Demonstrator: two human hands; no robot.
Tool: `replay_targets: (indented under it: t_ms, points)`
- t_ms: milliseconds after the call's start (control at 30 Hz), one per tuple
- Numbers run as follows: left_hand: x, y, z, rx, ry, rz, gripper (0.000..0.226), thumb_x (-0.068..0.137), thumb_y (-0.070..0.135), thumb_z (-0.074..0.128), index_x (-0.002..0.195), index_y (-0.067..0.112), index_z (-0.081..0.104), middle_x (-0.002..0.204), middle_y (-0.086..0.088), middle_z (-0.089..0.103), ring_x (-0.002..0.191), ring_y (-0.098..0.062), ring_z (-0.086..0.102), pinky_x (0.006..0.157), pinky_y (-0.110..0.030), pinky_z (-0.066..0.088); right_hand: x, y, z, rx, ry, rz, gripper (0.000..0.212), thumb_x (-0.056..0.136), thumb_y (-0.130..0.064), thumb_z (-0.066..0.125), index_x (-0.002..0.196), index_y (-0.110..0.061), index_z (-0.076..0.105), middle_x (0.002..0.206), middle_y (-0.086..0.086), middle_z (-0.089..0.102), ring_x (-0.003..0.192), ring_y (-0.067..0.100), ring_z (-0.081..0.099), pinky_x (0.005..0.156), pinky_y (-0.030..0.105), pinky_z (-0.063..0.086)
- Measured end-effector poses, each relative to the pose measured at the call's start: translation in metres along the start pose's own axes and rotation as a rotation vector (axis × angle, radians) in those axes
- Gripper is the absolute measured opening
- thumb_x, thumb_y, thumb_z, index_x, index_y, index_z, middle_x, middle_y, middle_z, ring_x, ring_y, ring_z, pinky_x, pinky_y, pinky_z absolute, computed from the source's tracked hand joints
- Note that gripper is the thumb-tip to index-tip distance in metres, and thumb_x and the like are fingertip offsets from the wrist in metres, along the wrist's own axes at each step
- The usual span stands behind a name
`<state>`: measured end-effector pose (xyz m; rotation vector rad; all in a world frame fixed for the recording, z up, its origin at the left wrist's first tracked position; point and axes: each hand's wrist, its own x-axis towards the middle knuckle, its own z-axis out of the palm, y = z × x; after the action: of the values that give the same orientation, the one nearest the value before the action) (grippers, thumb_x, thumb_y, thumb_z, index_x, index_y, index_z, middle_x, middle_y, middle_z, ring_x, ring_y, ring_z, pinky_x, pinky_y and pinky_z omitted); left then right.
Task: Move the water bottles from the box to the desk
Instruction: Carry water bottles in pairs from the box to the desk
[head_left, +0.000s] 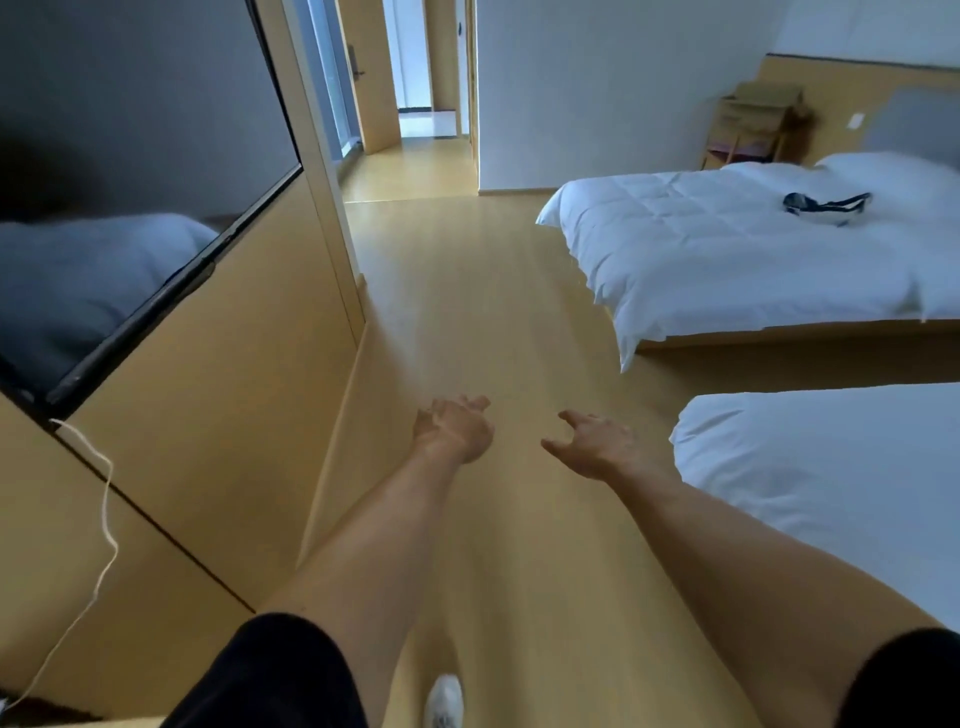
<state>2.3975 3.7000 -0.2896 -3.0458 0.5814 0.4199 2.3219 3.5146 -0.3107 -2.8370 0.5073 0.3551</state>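
Both hands (519, 436) empty, fingers loose

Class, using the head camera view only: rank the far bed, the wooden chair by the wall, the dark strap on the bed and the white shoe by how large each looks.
1. far bed
2. wooden chair
3. dark strap and white shoe: alike; the shoe is nearer the camera and cut off at the frame edge, so unranked.

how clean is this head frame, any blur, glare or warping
Head view: soft daylight, no harsh shadows; motion blur smears the floor, the left hand and right hand; wide-angle warping tilts the walls and doorway; the dark TV screen mirrors a bed.
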Motion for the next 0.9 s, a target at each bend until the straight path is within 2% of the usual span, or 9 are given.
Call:
replay_targets:
  t_ms: [167,300,533,733,900]
  points:
    - [-0.002,0.006,0.006,0.029,-0.027,0.040,0.050,0.105,0.033,0.031,0.155,0.030,0.033,0.158,-0.005,0.037,0.143,-0.030,0.037,0.116,-0.043,0.031,-0.016,0.009,0.005,0.034,-0.022,0.074,0.072,0.092,-0.069,0.045,0.154,-0.033,0.033,0.157,0.003,0.042,0.142,0.024,0.041,0.114,0.045,0.035]
    - [-0.007,0.038,0.015,0.078,-0.038,0.137,0.049,0.104,0.034,0.032,0.153,0.028,0.036,0.156,-0.005,0.040,0.142,-0.030,0.039,0.114,-0.042,0.032,-0.041,0.041,0.012,0.063,-0.032,0.190,0.072,0.093,-0.069,0.045,0.155,-0.035,0.032,0.157,0.002,0.042,0.142,0.024,0.042,0.116,0.046,0.033]
    - [-0.018,0.081,0.006,0.103,-0.008,0.224,0.052,0.102,0.048,0.033,0.151,0.031,0.038,0.155,-0.007,0.042,0.140,-0.030,0.040,0.113,-0.043,0.031,-0.079,0.090,0.002,0.140,0.035,0.314,0.072,0.092,-0.071,0.044,0.154,-0.037,0.032,0.155,0.002,0.044,0.140,0.024,0.044,0.113,0.045,0.037]
    - [-0.034,0.157,-0.004,0.125,-0.004,0.328,0.056,0.101,0.054,0.032,0.152,0.031,0.038,0.155,-0.007,0.041,0.141,-0.031,0.039,0.114,-0.045,0.030,-0.124,0.158,-0.007,0.211,0.105,0.422,0.072,0.091,-0.072,0.044,0.152,-0.038,0.034,0.157,-0.002,0.042,0.141,0.023,0.043,0.113,0.043,0.036]
    - [-0.062,0.252,-0.003,0.154,0.001,0.465,0.056,0.100,0.055,0.034,0.152,0.033,0.037,0.154,-0.008,0.042,0.140,-0.031,0.040,0.114,-0.046,0.029,-0.179,0.236,-0.013,0.255,0.157,0.545,0.072,0.091,-0.072,0.043,0.153,-0.038,0.033,0.156,-0.002,0.042,0.141,0.022,0.042,0.114,0.044,0.035]
